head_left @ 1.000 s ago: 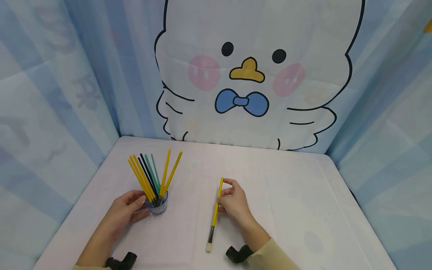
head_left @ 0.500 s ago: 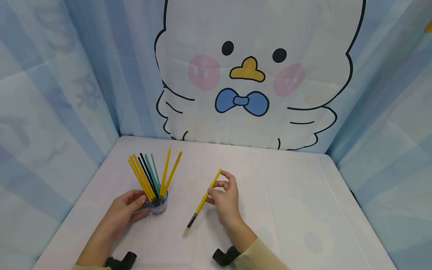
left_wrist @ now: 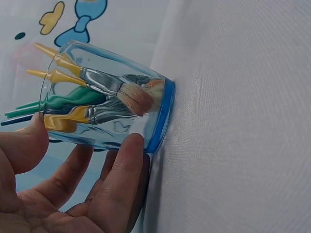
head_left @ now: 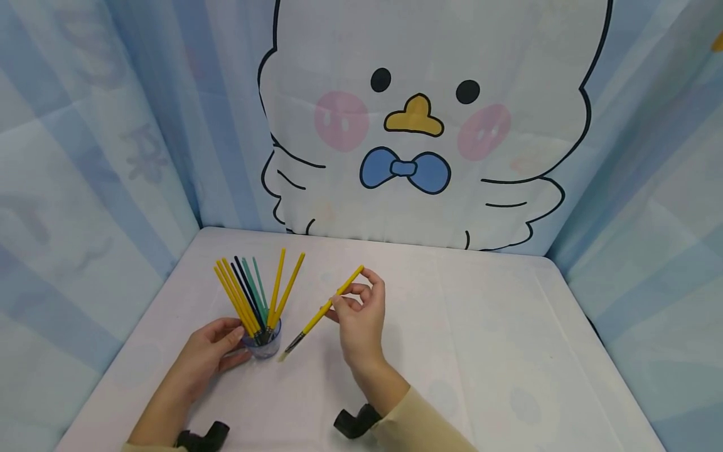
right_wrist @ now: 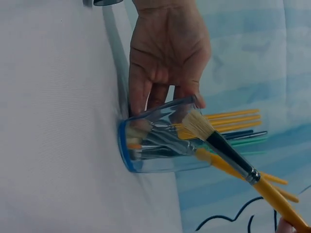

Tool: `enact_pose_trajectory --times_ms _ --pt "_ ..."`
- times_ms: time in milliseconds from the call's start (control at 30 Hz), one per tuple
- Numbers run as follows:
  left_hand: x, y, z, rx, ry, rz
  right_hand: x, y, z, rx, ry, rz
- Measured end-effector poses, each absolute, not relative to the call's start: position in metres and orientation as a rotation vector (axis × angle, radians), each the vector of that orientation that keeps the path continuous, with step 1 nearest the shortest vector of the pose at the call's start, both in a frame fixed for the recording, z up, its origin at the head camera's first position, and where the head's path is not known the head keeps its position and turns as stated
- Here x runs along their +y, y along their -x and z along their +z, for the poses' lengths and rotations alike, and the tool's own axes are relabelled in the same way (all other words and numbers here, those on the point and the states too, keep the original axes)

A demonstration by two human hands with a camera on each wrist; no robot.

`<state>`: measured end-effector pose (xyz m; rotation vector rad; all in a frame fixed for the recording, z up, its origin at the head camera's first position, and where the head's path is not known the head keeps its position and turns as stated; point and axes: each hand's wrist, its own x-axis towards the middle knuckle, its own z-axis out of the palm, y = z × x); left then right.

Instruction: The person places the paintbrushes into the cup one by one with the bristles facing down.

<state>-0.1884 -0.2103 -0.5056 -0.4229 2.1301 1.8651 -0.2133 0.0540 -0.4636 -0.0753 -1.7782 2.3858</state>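
A clear plastic cup [head_left: 265,349] with a blue base [left_wrist: 165,114] stands upright on the table. Several paintbrushes [head_left: 243,298] with yellow, dark blue and green handles lean in it, bristles down. My left hand [head_left: 206,351] touches the cup's left side with its fingertips, the thumb near the rim; the fingers do not wrap round it. Right of the cup, my right hand [head_left: 361,323] pinches the yellow handle of a paintbrush [head_left: 316,319] above the table. That brush slants down leftward, its pale bristles [right_wrist: 197,124] apart from the cup in the head view.
A white cloth covers the table [head_left: 497,326]. Behind it hangs a curtain [head_left: 435,213] printed with a cartoon chick, and striped blue curtains [head_left: 85,188] stand at both sides. Black pieces [head_left: 357,422] sit at both wrists.
My right hand has moved left and away from me with the paintbrush, tilting it from nearly straight to a leftward slant, bristles nearer the cup. The left hand and cup stay put.
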Motion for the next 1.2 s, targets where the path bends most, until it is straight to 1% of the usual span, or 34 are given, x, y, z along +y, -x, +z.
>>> enact_pose_trajectory --times_ms 367,633,1200 --pt "-0.211 0.188 -0.506 2.127 0.412 1.867 0.041 0.218 -0.449 -1.701 0.023 2.365" --pt "-0.21 0.188 -0.505 2.131 0.413 1.862 0.028 0.222 -0.448 -1.715 0.002 2.302" --pt "-0.212 0.188 -0.506 2.133 0.403 1.858 -0.001 0.216 -0.475 -1.802 -0.069 2.316"
